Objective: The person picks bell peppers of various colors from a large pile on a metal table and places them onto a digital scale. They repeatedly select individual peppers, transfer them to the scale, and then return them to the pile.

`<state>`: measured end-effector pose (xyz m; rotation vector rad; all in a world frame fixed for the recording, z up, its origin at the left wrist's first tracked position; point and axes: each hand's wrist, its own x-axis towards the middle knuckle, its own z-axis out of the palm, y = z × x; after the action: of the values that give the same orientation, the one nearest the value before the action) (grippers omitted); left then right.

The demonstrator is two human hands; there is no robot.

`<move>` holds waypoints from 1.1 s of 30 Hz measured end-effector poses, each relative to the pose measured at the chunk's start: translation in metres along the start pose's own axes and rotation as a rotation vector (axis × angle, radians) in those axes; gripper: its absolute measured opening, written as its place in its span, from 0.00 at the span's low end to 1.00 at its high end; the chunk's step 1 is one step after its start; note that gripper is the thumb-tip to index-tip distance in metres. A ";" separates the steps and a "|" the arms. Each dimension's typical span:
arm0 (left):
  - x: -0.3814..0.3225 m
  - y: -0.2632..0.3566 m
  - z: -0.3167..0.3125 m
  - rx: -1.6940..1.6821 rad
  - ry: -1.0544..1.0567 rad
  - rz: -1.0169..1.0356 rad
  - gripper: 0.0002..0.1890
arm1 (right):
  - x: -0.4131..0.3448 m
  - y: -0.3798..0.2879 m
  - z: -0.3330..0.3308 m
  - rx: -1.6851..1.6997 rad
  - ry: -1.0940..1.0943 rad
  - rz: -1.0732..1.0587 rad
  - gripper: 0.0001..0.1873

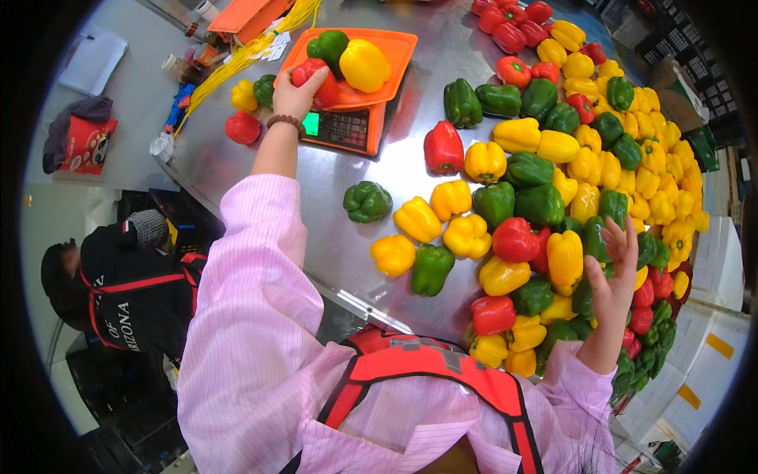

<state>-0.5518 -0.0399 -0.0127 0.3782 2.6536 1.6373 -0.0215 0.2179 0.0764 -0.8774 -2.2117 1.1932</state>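
Note:
My left hand [296, 95] grips a red bell pepper [317, 80] at the near-left edge of an orange tray. The tray [404, 50] rests on a digital scale [349, 127] with a lit green display, and also holds a green bell pepper [328, 50] and a yellow bell pepper [364, 65]. My right hand [616, 278] is raised with fingers apart and nothing in it, over a big heap of red, yellow and green peppers [565, 255]. A single green pepper [368, 202] sits on the metal table between the scale and me.
Small peppers [243, 127] lie left of the scale. Yellow ties [237, 59], bottles [180, 68] and a red packet [89, 142] are farther left. A co-worker in a black top [139, 290] is at the lower left. White boxes [716, 260] stand beyond the heap at right.

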 end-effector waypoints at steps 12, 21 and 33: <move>-0.003 -0.001 -0.019 -0.060 -0.038 -0.059 0.51 | -0.102 0.077 -0.066 -0.033 0.246 0.259 0.41; 0.021 -0.026 0.008 0.326 -0.049 0.209 0.42 | -0.145 0.077 -0.071 -0.027 0.350 0.296 0.42; -0.170 0.055 0.050 -0.376 -0.252 -0.006 0.31 | -0.265 0.143 -0.141 -0.431 0.675 0.401 0.35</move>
<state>-0.3697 -0.0069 -0.0085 0.5229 2.1107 1.8895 0.2967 0.1633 -0.0017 -1.6681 -1.7784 0.4342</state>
